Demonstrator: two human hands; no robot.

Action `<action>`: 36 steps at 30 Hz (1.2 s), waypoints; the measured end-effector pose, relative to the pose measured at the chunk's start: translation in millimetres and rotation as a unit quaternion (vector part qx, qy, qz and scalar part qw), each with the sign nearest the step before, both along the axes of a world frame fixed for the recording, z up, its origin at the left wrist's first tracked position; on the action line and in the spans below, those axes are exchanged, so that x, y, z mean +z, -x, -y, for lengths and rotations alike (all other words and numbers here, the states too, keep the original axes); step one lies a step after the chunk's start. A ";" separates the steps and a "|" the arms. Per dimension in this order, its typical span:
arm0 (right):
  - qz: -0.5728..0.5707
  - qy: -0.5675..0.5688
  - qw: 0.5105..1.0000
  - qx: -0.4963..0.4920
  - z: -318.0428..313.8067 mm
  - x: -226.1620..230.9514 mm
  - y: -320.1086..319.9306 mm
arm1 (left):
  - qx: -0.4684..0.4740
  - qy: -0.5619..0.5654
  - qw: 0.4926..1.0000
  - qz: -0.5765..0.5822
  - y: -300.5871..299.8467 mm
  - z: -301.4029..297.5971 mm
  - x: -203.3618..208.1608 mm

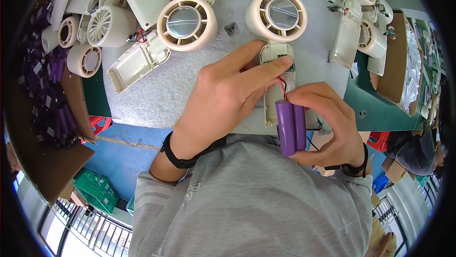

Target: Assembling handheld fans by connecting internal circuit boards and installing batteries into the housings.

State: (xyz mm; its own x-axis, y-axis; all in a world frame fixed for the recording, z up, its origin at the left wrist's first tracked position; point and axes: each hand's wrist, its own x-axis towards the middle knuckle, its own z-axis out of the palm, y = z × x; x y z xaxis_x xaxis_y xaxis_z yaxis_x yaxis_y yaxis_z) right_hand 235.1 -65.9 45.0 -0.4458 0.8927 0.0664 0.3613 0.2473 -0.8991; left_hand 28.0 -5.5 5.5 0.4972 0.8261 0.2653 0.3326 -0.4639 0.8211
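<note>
Now your right hand (344,125) pinching two purple cylindrical batteries (286,128), your left hand (222,90) gripping the cream plastic fan (275,49) beside them, pale unreadable lettering (193,188) on your grey shirt (256,200), brown cardboard box (61,167) at left

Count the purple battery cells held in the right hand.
2 visible in the right hand: the left cell, and the right cell beside it, nearer the palm. Another could be hidden behind them.

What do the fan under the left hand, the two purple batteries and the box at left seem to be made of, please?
Fan: probably hard plastic, smooth and cream, with moulded ribs; its mirror-like centre could be metal or coated plastic.
Batteries: likely plastic film outside, with a slight sheen.
Box: matt brown cardboard, judging by folded flaps.
</note>
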 end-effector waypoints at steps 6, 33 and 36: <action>0.065 -0.053 0.996 -0.017 -3.7 -8.1 5.4 | -0.013 -0.015 1.000 -0.016 2.2 -1.5 2.3; 0.173 -0.135 0.974 -0.049 3.6 -3.6 16.8 | -0.034 0.014 0.999 0.001 5.5 -5.0 4.8; 0.176 -0.167 0.969 -0.037 4.3 -8.8 14.3 | -0.036 0.021 0.999 0.003 5.7 -5.8 4.9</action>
